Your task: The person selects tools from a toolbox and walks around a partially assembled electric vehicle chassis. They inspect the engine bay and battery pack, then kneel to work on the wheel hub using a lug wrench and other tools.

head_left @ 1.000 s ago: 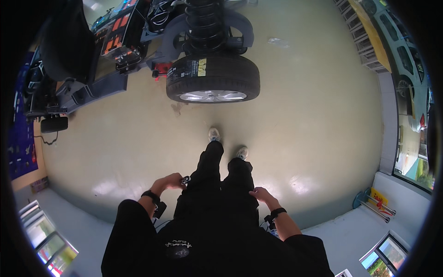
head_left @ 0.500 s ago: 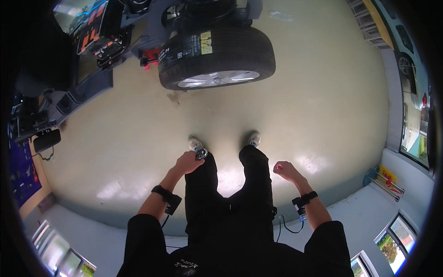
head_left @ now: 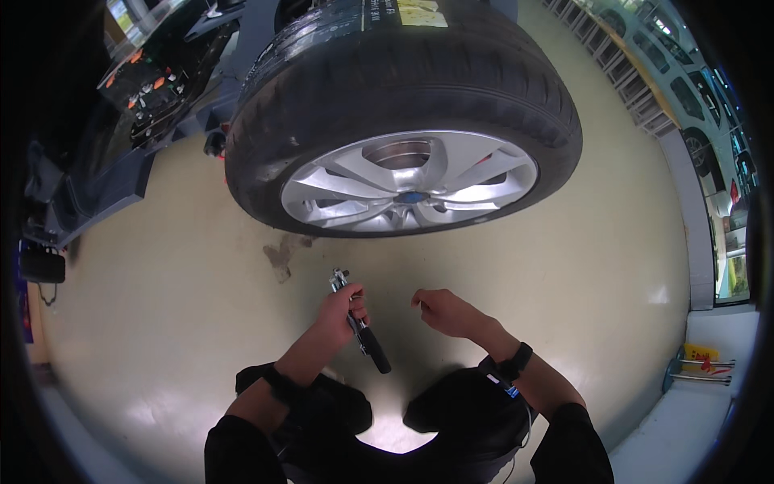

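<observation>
Left hand is wrapped tight around a ratchet: metal head sticks out past the knuckles toward the wheel, black grip trails back toward the knees. Right hand is empty, fingers loosely curled, just beside the left and apart from the tool.

Wheel hangs ahead of and above both hands, clear of the floor, silver spokes facing down at the person, hub straight out past the tool head.

Judgement: the step looks like bringing the ratchet up to the wheel's centre. Do it well by steadying the rim or the tool head with the free right hand, seating the head square before loading it, and keeping the wrist in line with the handle.

Labels: yellow rectangular sticker on the tread, far side of the wheel from the hands, with a white strip beside it. Yellow tag with red marks low at the wall, well right of the right hand. Orange-red buttons on a dark machine, far left beyond the left hand.
</observation>
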Action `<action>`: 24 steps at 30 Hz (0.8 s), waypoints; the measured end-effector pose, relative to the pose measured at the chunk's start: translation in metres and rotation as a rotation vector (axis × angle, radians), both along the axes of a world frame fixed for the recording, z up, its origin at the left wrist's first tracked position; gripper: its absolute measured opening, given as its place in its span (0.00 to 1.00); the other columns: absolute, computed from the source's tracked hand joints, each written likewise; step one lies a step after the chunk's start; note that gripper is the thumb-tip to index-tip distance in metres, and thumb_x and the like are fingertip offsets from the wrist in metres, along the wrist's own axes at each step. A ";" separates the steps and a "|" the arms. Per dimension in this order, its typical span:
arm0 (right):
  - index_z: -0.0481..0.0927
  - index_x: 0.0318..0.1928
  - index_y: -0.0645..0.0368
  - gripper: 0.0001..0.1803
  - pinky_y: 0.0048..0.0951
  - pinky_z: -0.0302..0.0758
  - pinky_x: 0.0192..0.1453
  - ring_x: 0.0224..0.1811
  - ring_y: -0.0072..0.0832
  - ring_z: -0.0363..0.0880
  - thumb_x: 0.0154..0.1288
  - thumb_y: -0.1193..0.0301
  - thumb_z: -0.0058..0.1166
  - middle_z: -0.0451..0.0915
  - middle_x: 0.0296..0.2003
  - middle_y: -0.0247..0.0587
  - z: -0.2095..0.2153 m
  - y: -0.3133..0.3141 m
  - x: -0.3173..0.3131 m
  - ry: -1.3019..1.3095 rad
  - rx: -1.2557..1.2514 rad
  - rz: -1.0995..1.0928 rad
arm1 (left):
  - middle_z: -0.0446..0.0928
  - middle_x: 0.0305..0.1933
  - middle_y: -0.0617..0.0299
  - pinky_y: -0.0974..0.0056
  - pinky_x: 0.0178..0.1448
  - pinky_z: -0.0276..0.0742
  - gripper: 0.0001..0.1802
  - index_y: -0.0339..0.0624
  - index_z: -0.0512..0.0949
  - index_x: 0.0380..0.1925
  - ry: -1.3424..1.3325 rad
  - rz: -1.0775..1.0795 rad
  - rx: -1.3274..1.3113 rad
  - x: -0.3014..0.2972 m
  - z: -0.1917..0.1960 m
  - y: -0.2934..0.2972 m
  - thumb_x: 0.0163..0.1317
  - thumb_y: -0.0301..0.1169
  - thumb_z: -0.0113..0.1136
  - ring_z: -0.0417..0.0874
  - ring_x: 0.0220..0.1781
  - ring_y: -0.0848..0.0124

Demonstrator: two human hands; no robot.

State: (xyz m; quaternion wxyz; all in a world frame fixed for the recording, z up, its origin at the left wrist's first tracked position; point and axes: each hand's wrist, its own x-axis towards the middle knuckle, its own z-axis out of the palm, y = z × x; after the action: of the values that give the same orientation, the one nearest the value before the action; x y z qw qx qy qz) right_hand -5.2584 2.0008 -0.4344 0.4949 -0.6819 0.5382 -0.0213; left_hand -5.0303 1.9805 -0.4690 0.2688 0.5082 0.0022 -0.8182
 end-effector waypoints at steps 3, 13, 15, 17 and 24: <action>0.72 0.41 0.65 0.14 0.38 0.71 0.41 0.35 0.43 0.75 0.54 0.77 0.40 0.76 0.30 0.51 -0.033 -0.012 0.001 -0.053 -0.184 0.018 | 0.54 0.11 0.75 0.65 0.28 0.64 0.08 0.47 0.65 0.24 0.010 0.000 -0.151 -0.008 -0.036 -0.020 0.58 0.34 0.51 0.59 0.14 0.79; 0.71 0.43 0.63 0.14 0.34 0.71 0.40 0.34 0.38 0.76 0.54 0.78 0.45 0.77 0.29 0.45 -0.047 0.013 -0.017 -0.104 -0.191 0.097 | 0.55 0.12 0.74 0.65 0.25 0.63 0.08 0.45 0.66 0.24 0.022 -0.073 -0.267 -0.018 -0.047 -0.002 0.56 0.34 0.53 0.59 0.14 0.78; 0.71 0.43 0.63 0.14 0.34 0.71 0.40 0.34 0.38 0.76 0.53 0.78 0.46 0.77 0.29 0.45 -0.043 0.023 -0.014 -0.071 -0.149 0.129 | 0.55 0.12 0.74 0.66 0.26 0.63 0.08 0.45 0.67 0.24 -0.027 -0.124 -0.321 -0.017 -0.045 0.011 0.56 0.34 0.54 0.59 0.14 0.79; 0.71 0.43 0.63 0.15 0.34 0.71 0.40 0.35 0.39 0.76 0.52 0.78 0.48 0.77 0.30 0.45 -0.036 0.025 -0.006 -0.025 -0.144 0.138 | 0.56 0.12 0.75 0.65 0.28 0.64 0.09 0.46 0.67 0.25 -0.078 -0.168 -0.401 -0.015 -0.038 0.014 0.56 0.35 0.54 0.59 0.15 0.79; 0.73 0.41 0.63 0.15 0.35 0.72 0.38 0.31 0.40 0.77 0.49 0.76 0.51 0.77 0.28 0.46 -0.055 0.024 -0.004 0.016 -0.279 0.183 | 0.55 0.12 0.74 0.67 0.26 0.63 0.09 0.45 0.67 0.25 -0.018 -0.171 -0.413 -0.045 -0.035 0.026 0.56 0.35 0.54 0.59 0.15 0.79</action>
State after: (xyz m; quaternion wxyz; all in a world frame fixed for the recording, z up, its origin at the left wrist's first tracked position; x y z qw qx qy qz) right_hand -5.2627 2.0244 -0.4891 0.3910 -0.7904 0.4695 -0.0451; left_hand -5.0758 2.0062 -0.5037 0.2968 0.4479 -0.2111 -0.8166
